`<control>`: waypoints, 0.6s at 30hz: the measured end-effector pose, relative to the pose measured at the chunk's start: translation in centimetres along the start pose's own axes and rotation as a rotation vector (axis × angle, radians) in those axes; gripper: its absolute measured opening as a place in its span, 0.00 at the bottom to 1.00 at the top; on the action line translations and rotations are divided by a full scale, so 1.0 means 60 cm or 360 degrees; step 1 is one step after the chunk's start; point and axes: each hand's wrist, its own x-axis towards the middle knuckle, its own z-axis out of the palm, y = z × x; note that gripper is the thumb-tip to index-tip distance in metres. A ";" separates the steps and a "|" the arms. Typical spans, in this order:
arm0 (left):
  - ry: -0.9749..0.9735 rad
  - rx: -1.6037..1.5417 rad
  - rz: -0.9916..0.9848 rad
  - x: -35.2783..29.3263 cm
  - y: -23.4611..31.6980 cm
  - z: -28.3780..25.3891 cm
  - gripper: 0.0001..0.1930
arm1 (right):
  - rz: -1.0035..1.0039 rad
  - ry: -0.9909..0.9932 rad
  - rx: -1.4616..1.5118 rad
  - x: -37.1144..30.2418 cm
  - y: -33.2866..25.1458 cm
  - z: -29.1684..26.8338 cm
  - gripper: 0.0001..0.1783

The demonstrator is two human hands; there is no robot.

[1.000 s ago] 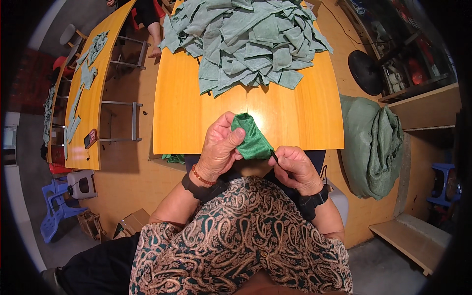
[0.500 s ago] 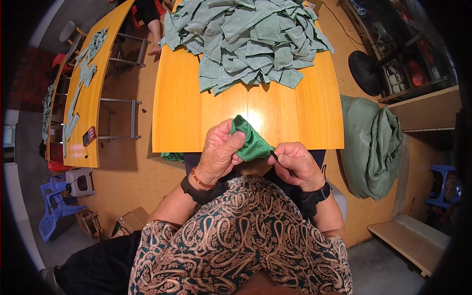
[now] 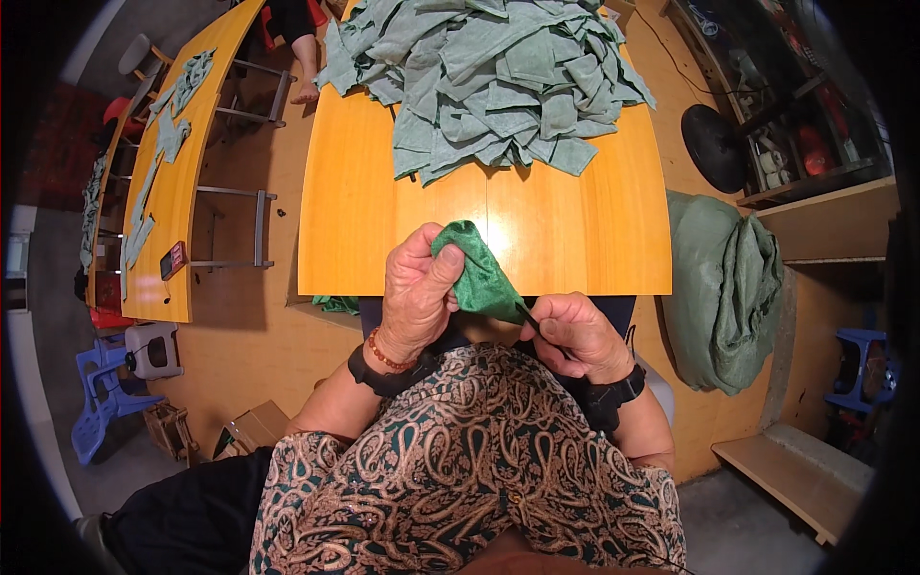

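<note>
A small green velvety cloth pouch (image 3: 484, 283) is held up over the near edge of the table, its upper end folded over. My left hand (image 3: 419, 278) closes on its left side, with the thumb pressed flat against the fabric. At the pouch's lower right corner, my right hand (image 3: 578, 333) pinches a thin black stick-like piece (image 3: 527, 318) that touches the cloth; whether it is a tool or a cord I cannot tell. Beyond both hands lies a large heap of grey-green cloth pieces (image 3: 508, 86).
The heap rests on a yellow wooden table (image 3: 364, 220). To the right stands a bulging green sack (image 3: 719, 297) on the floor. A second table (image 3: 163, 240) with cloth strips is at the left, near a blue plastic stool (image 3: 101, 393). Another person's foot (image 3: 305, 93) shows at far left.
My left hand has shifted slightly left and up with the pouch, which now looks more stretched out. The right hand stays at its lower corner, slightly lower.
</note>
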 end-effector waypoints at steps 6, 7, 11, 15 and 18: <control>0.0019 0.0157 -0.0100 -0.014 0.002 0.016 0.09 | -0.0094 0.0046 -0.0033 0.008 -0.006 -0.002 0.12; 0.0010 0.0164 -0.0129 -0.016 0.002 0.018 0.09 | -0.0119 0.0079 -0.0036 0.011 -0.005 -0.001 0.12; -0.0021 0.0393 -0.0133 -0.024 -0.005 0.009 0.10 | -0.0054 -0.0034 0.0102 0.013 0.004 -0.005 0.12; 0.0055 0.0322 0.0058 -0.009 -0.005 0.018 0.11 | -0.0037 0.0005 0.0194 0.013 0.015 0.003 0.12; 0.0027 0.0174 0.0083 0.002 0.012 0.020 0.09 | -0.0015 0.0024 0.0124 0.009 0.008 0.009 0.12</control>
